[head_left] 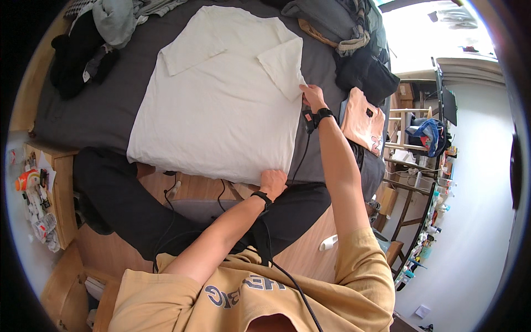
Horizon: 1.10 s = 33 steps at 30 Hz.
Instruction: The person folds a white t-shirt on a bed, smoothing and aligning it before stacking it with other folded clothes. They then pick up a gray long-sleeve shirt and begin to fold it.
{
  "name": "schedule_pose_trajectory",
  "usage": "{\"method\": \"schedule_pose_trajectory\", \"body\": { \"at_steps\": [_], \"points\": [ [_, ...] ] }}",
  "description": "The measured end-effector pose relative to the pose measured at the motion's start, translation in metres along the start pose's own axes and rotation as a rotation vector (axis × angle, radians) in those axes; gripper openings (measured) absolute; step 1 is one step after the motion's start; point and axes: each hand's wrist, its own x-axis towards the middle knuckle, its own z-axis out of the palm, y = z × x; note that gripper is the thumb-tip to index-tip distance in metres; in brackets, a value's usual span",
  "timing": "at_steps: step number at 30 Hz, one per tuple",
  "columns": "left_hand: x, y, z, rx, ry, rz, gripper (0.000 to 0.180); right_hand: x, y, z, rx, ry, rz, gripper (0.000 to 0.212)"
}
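Note:
A white T-shirt (215, 116) lies spread on the dark grey bed sheet (105, 124), its neck end far from me and its hem toward me. At the hem's near right corner, my left hand (274, 182) has its fingers closed on the cloth. Farther up the same side, close to the right sleeve (282, 63), my right hand (313, 96) pinches the shirt's edge. Both sleeves lie folded in over the body of the shirt. A small black device (310, 120) with a cable sits by my right wrist.
A folded peach T-shirt (362, 119) lies right of my right forearm, beside a black garment (365, 74). More clothes (332, 25) are heaped at the far right, and a black plush-like bundle (80, 52) lies far left. A wooden nightstand (61, 188) stands left. Cables hang across my lap.

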Motion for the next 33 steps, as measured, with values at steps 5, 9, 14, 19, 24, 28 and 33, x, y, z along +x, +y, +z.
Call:
{"method": "schedule_pose_trajectory", "body": {
  "at_steps": [5, 9, 14, 19, 24, 28, 33],
  "points": [
    [0.003, 0.006, 0.026, 0.092, 0.109, -0.074, 0.029, 0.001, -0.01, 0.002, 0.098, -0.017, 0.027, 0.041],
    [0.005, 0.006, 0.041, 0.194, 0.152, -0.07, 0.021, 0.006, -0.007, 0.004, 0.182, -0.002, 0.063, 0.039],
    [0.0, 0.005, 0.033, 0.109, 0.108, -0.042, 0.017, 0.008, -0.001, 0.007, 0.302, 0.057, 0.017, 0.025],
    [-0.026, 0.002, -0.003, -0.265, 0.138, -0.114, 0.025, 0.001, -0.018, -0.003, 0.3, 0.074, -0.025, 0.024],
    [-0.037, -0.039, -0.064, -0.518, -0.014, -0.224, 0.032, -0.02, -0.057, -0.002, 0.186, 0.199, -0.199, 0.027],
    [-0.062, -0.088, -0.095, -0.537, -0.005, -0.24, 0.036, -0.036, -0.108, 0.021, 0.03, 0.283, -0.352, 0.034],
    [-0.105, -0.158, -0.097, -0.542, 0.125, -0.323, 0.04, -0.061, -0.167, 0.07, -0.145, 0.218, -0.554, 0.039]
  ]
}}
